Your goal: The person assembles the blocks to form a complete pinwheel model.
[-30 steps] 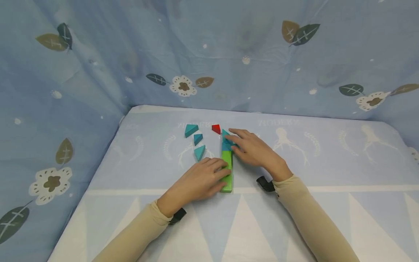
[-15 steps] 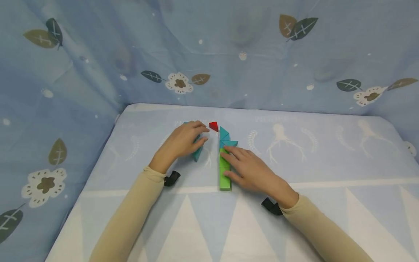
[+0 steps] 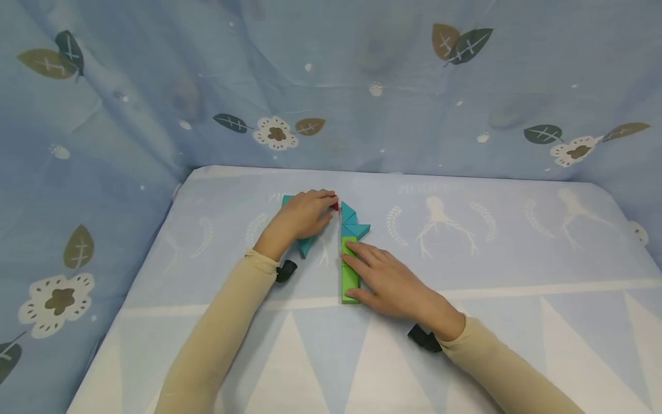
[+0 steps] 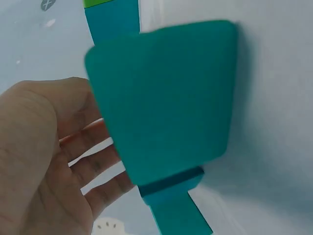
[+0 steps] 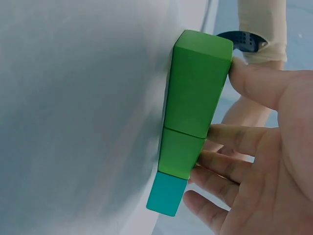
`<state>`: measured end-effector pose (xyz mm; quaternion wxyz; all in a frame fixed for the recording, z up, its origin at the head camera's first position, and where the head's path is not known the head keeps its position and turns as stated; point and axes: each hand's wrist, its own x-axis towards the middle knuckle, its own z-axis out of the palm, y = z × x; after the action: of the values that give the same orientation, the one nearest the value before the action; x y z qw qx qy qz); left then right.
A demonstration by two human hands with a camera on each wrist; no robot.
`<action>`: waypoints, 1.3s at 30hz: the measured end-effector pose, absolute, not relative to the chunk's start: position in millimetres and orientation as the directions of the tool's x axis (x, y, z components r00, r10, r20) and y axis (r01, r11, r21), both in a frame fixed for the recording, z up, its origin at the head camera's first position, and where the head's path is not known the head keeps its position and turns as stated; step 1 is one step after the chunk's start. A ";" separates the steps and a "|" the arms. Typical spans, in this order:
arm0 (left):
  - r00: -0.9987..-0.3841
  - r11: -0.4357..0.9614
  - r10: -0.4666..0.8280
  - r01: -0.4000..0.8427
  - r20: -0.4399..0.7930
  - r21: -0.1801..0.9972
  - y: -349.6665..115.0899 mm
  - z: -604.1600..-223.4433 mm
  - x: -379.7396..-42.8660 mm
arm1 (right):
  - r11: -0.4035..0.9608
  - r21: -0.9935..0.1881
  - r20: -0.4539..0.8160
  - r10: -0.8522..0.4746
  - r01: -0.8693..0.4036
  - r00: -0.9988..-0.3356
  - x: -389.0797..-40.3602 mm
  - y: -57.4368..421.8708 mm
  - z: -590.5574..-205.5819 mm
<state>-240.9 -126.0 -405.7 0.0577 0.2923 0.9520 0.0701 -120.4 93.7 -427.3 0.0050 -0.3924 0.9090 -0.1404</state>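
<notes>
My left hand [image 3: 305, 214] reaches over the loose teal blocks, its fingertips at a small red block [image 3: 335, 206] that it partly covers. In the left wrist view a large teal block [image 4: 164, 103] hides those fingertips, so a pinch cannot be made out. My right hand [image 3: 390, 282] rests against the right side of a row of green blocks [image 3: 349, 278]. Its thumb touches near the row's front end. The right wrist view shows fairly straight fingers [image 5: 234, 139] along the green side. Teal triangular blocks [image 3: 355, 231] continue the row at its far end.
A loose teal block [image 3: 306, 246] shows below my left hand, and another teal corner [image 3: 286, 199] pokes out above its wrist. A patterned cloth [image 3: 465, 322] covers the table. Blue printed fabric [image 3: 362, 86] hangs behind it.
My left hand has left the green row for the loose blocks and then moved right to the red block. My right hand has come down from the teal end to the green blocks.
</notes>
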 end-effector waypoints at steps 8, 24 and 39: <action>-0.836 0.822 0.548 0.531 -0.031 0.208 -134.4 -411.8 -230.0 | 0.647 -0.241 0.113 -0.721 -0.723 -0.683 -122.8 94.6 -430.0; -0.836 0.824 0.544 0.516 -0.071 0.233 -124.9 -413.9 -269.3 | 0.643 -0.250 0.113 -0.723 -0.724 -0.682 -124.4 95.6 -428.3; -0.836 0.812 0.543 0.497 -0.082 0.306 -137.5 -412.9 -268.2 | 0.642 -0.263 0.093 -0.726 -0.720 -0.681 -124.6 95.8 -432.1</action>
<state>-268.2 -137.5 -412.9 0.0828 0.2742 0.9482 0.1373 -124.6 95.8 -432.1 0.0105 -0.3990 0.9060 -0.1407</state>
